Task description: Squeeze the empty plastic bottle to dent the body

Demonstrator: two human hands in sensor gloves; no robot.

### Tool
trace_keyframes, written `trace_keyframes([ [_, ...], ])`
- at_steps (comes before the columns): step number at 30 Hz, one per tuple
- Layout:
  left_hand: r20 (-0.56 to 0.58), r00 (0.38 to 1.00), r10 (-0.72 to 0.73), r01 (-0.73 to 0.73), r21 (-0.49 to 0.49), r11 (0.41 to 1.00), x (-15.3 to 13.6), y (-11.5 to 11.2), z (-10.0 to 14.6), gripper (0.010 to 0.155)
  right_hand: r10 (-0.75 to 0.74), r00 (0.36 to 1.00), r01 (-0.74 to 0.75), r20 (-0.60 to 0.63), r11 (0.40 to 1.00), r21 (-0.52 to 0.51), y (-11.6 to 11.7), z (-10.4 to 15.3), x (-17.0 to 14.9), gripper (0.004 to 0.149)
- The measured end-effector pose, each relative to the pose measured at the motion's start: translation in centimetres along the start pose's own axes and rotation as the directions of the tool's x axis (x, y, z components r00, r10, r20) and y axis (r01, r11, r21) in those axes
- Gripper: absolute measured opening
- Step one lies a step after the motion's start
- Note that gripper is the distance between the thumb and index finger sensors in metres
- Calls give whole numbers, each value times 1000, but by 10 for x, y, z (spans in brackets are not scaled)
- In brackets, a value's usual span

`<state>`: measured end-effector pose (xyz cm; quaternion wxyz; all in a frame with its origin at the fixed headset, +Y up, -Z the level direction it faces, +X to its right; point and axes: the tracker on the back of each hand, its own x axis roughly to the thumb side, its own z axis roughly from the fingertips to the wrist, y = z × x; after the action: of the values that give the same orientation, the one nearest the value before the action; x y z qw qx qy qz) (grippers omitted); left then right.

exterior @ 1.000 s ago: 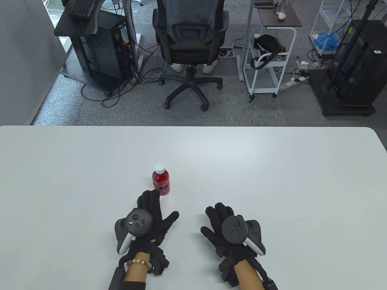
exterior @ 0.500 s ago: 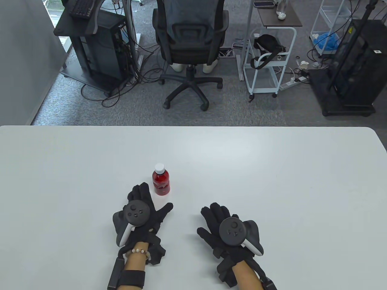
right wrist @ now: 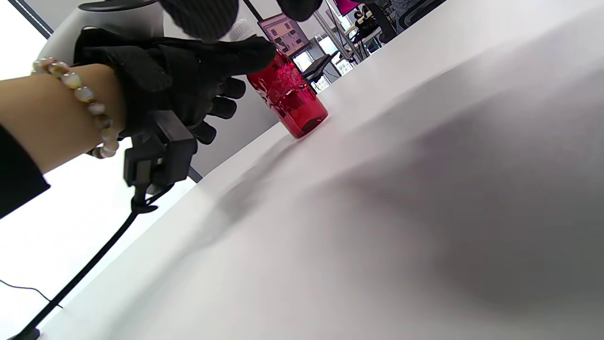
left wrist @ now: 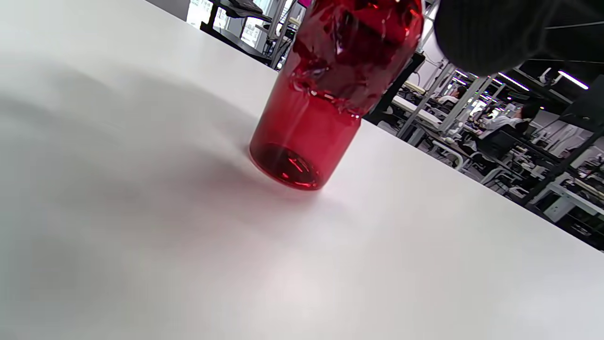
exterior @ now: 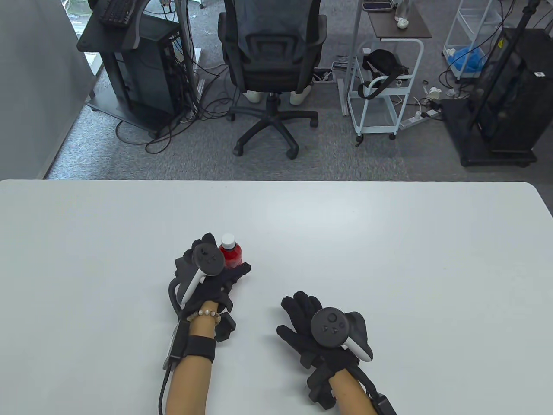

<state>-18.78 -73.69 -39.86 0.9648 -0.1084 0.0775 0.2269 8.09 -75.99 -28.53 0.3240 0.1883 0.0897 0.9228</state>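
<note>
A small red see-through plastic bottle [exterior: 231,256] with a white cap stands upright on the white table [exterior: 389,242]. My left hand [exterior: 222,264] is cupped around it, fingers on its left and far side, thumb [exterior: 242,270] across its near side. In the right wrist view the thumb [right wrist: 245,52] lies against the bottle [right wrist: 290,99] while the curled fingers sit just beside it. The left wrist view shows the bottle's crinkled body [left wrist: 325,104] and base on the table. My right hand [exterior: 290,313] rests flat and open on the table, to the bottle's near right, holding nothing.
The table's far edge runs across the middle of the table view. Beyond it on the floor stand an office chair [exterior: 272,65], a computer stand [exterior: 134,65] and a white cart [exterior: 384,86].
My left hand has moved forward from the table and turned on edge, wrapping around the bottle. My right hand has slid slightly toward me and left. The bottle stays in place.
</note>
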Motion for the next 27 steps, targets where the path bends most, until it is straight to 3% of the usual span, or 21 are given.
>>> trace_keyframes([
  [3, -9, 1000, -12, 12, 8, 1000, 0, -4, -8, 113, -9, 1000, 9, -1, 1000, -19, -3, 2, -1, 72],
  [8, 0, 1000, -22, 21, 131, 991, -3, -7, -15, 109, -21, 1000, 20, -12, 999, -33, -6, 2, -4, 72],
  [14, 11, 999, -34, 33, 96, 995, 4, -10, -20, 100, -30, 999, 29, -19, 998, -48, -9, 4, -6, 73],
  [18, 22, 1000, -4, 2, 125, 992, 5, -13, -22, 92, -47, 999, 46, -15, 997, -56, -11, 4, -8, 73],
  [23, 115, 989, 95, -113, 165, 980, 2, -16, -19, 90, -74, 997, 72, -23, 996, -55, -13, 3, -12, 72],
  [27, 263, 957, 125, -178, 187, 966, 7, -3, -2, 94, -107, 994, 105, -30, 991, -77, -16, 4, -15, 72],
])
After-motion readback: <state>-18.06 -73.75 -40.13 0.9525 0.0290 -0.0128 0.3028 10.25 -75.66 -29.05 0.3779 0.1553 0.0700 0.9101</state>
